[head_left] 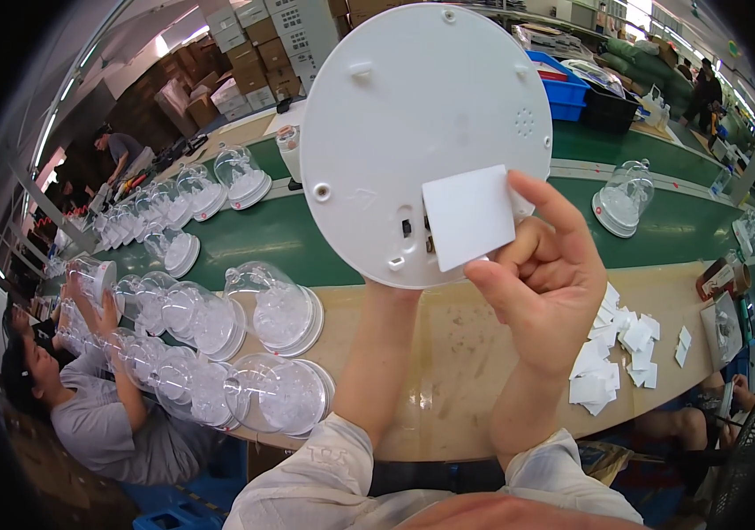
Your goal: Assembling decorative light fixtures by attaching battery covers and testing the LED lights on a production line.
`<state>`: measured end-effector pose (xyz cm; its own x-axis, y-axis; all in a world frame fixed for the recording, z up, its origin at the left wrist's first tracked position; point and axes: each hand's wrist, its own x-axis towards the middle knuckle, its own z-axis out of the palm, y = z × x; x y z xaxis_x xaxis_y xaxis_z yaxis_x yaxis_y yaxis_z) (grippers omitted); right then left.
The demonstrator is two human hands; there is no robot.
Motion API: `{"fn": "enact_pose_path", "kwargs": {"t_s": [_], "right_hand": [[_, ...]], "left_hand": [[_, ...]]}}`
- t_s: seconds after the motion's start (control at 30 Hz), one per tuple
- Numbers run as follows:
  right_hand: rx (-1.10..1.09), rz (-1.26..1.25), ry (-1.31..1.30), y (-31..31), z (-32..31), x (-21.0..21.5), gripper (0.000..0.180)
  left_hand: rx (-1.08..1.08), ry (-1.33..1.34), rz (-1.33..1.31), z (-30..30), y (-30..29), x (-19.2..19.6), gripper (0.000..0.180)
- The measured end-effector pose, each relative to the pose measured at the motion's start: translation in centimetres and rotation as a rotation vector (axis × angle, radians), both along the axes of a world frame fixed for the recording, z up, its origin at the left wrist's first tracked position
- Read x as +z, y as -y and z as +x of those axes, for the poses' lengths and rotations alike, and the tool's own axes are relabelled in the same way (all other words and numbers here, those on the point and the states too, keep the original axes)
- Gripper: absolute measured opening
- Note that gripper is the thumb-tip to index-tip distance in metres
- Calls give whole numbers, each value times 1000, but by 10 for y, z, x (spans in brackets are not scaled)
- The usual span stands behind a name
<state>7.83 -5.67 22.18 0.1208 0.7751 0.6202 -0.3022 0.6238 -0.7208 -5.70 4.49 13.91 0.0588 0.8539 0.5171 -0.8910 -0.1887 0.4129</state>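
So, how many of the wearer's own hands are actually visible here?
1: the right hand, holding a white card over the lower right of the white disc. The left hand is hidden behind the disc; only the left forearm shows below.

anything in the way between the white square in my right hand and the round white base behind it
Nothing visible: your right hand holds the white square directly in front of the round white base. This view can't settle whether they touch.
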Motion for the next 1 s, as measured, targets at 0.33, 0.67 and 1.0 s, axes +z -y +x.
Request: {"fn": "enact_pose_path", "kwargs": {"t_s": [0.33,0.67,1.0], "right_hand": [[-240,-100,134,-24,13,-8,96],[551,-221,-218,-47,2,-29,81],[542,-129,-246,-46,-7,-30,68]], "left_hand": [[-154,282,-68,10,9,28,77],[-177,280,-76,11,14,32,78],[-467,475,51,12,15,41,63]]}}
